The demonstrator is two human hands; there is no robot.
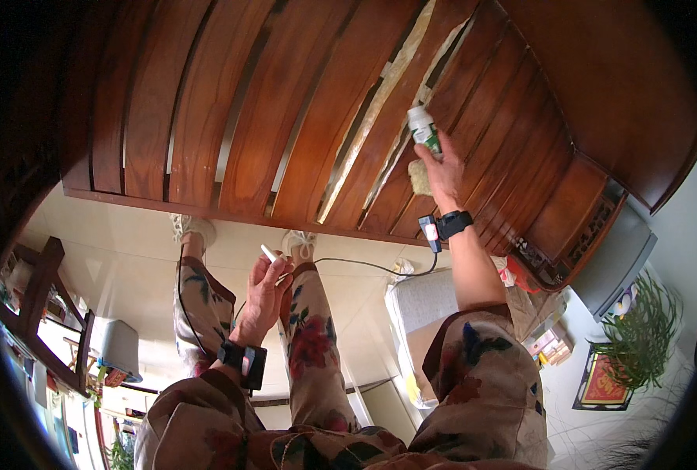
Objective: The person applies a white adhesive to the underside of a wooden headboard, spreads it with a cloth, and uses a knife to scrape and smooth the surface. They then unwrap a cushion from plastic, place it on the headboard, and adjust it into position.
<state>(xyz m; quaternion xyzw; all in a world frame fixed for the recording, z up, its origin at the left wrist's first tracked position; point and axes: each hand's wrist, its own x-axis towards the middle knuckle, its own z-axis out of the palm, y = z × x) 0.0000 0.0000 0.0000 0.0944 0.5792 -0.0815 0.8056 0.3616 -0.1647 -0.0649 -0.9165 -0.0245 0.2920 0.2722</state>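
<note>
In my right hand [444,174] is a small white bottle [420,124] with a green label, held above the slats of a dark reddish-brown wooden bench [254,117]. A pale yellow, sponge-like piece [420,178] shows just beside that hand; whether it is gripped or lies on the slats I cannot tell. My left hand [263,294] is closer to me, over the floor in front of the bench. Its fingers are closed on a short white stick-like thing [269,253] that points up and left.
A black cable [364,262] runs between my wrist straps. To the right stand a grey-topped white box [419,301], a grey bin-like container [611,258] and a green plant [642,333]. A dark wooden stool [50,313] stands left. Gaps separate the bench slats.
</note>
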